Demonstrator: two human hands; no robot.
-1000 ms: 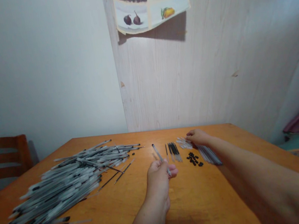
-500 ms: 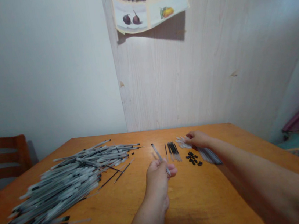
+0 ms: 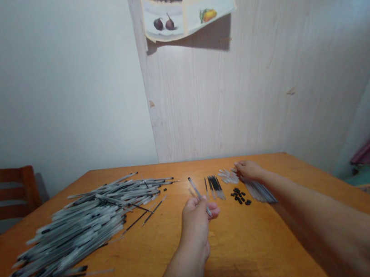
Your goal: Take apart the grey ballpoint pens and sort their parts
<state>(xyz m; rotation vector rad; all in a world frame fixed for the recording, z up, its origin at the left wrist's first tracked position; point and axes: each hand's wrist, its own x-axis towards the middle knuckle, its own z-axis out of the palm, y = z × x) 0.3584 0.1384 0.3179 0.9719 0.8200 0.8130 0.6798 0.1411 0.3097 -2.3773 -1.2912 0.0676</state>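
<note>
My left hand (image 3: 196,217) is closed around a clear ballpoint pen (image 3: 195,188) with a black end pointing away from me. At the far side of the table my right hand (image 3: 247,169) has its fingers pinched together at the upper ends of a row of clear pen barrels (image 3: 259,192). What those fingertips hold, if anything, is too small to make out. Clear pen caps (image 3: 227,176) lie just left of them. Nearer me is a cluster of small black plugs (image 3: 239,195). Black ink refills (image 3: 216,187) lie side by side between my two hands.
A large heap of pens (image 3: 77,231) covers the left of the wooden table (image 3: 174,259), with a few loose refills (image 3: 151,212) at its right edge. A wooden chair (image 3: 29,192) stands at the left. Behind the table is a wall with a fruit poster (image 3: 183,5).
My right hand has shifted slightly right, off the clear caps toward the barrels' upper ends. My left hand keeps the pen in the same place.
</note>
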